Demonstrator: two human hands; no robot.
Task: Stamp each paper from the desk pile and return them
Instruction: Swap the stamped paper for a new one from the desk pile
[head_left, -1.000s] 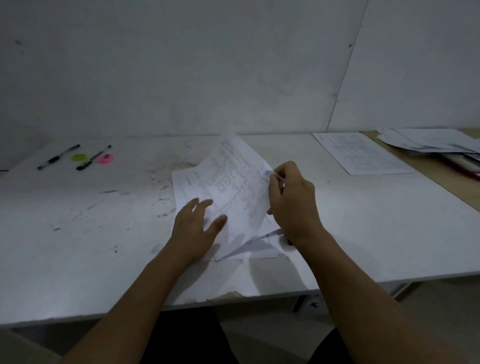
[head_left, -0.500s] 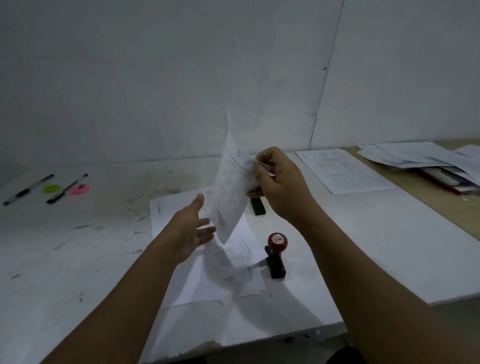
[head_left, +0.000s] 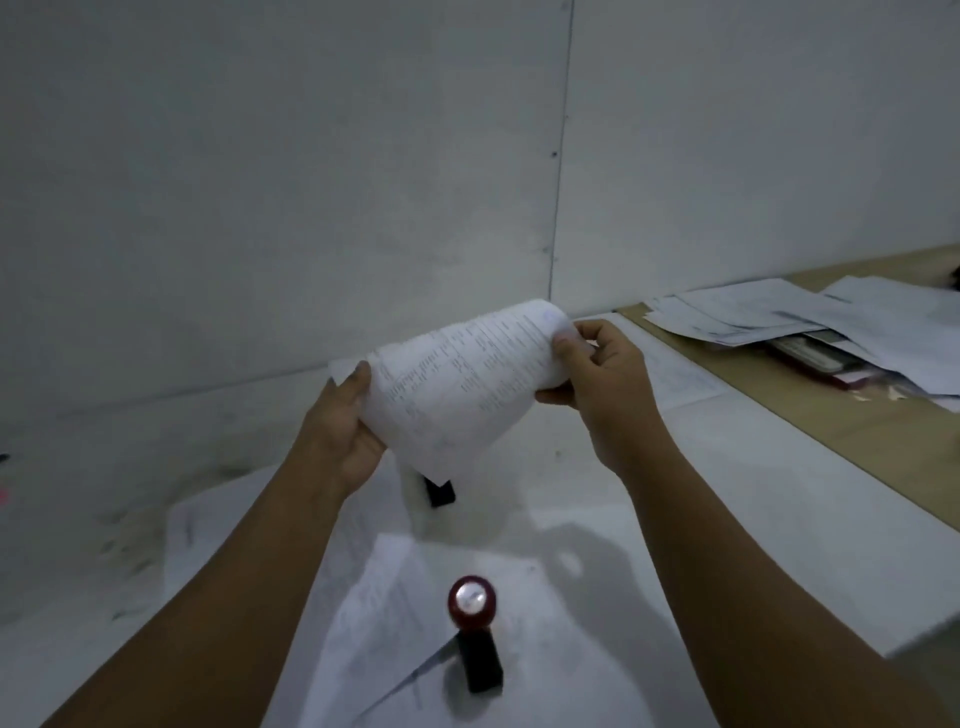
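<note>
Arching limply, thin printed paper (head_left: 467, 395) bridges left hand (head_left: 337, 436) and right hand (head_left: 608, 384).

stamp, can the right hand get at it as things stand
Probably not at once: the right hand pinches the sheet in mid-air, with the left hand. The stamp itself stands uncovered below, between the forearms, so once the sheet is freed the way looks clear.

White printed paper (head_left: 467, 389), red-knobbed black stamp (head_left: 475, 639), white desk (head_left: 701, 519), tan side table (head_left: 831, 431).
</note>
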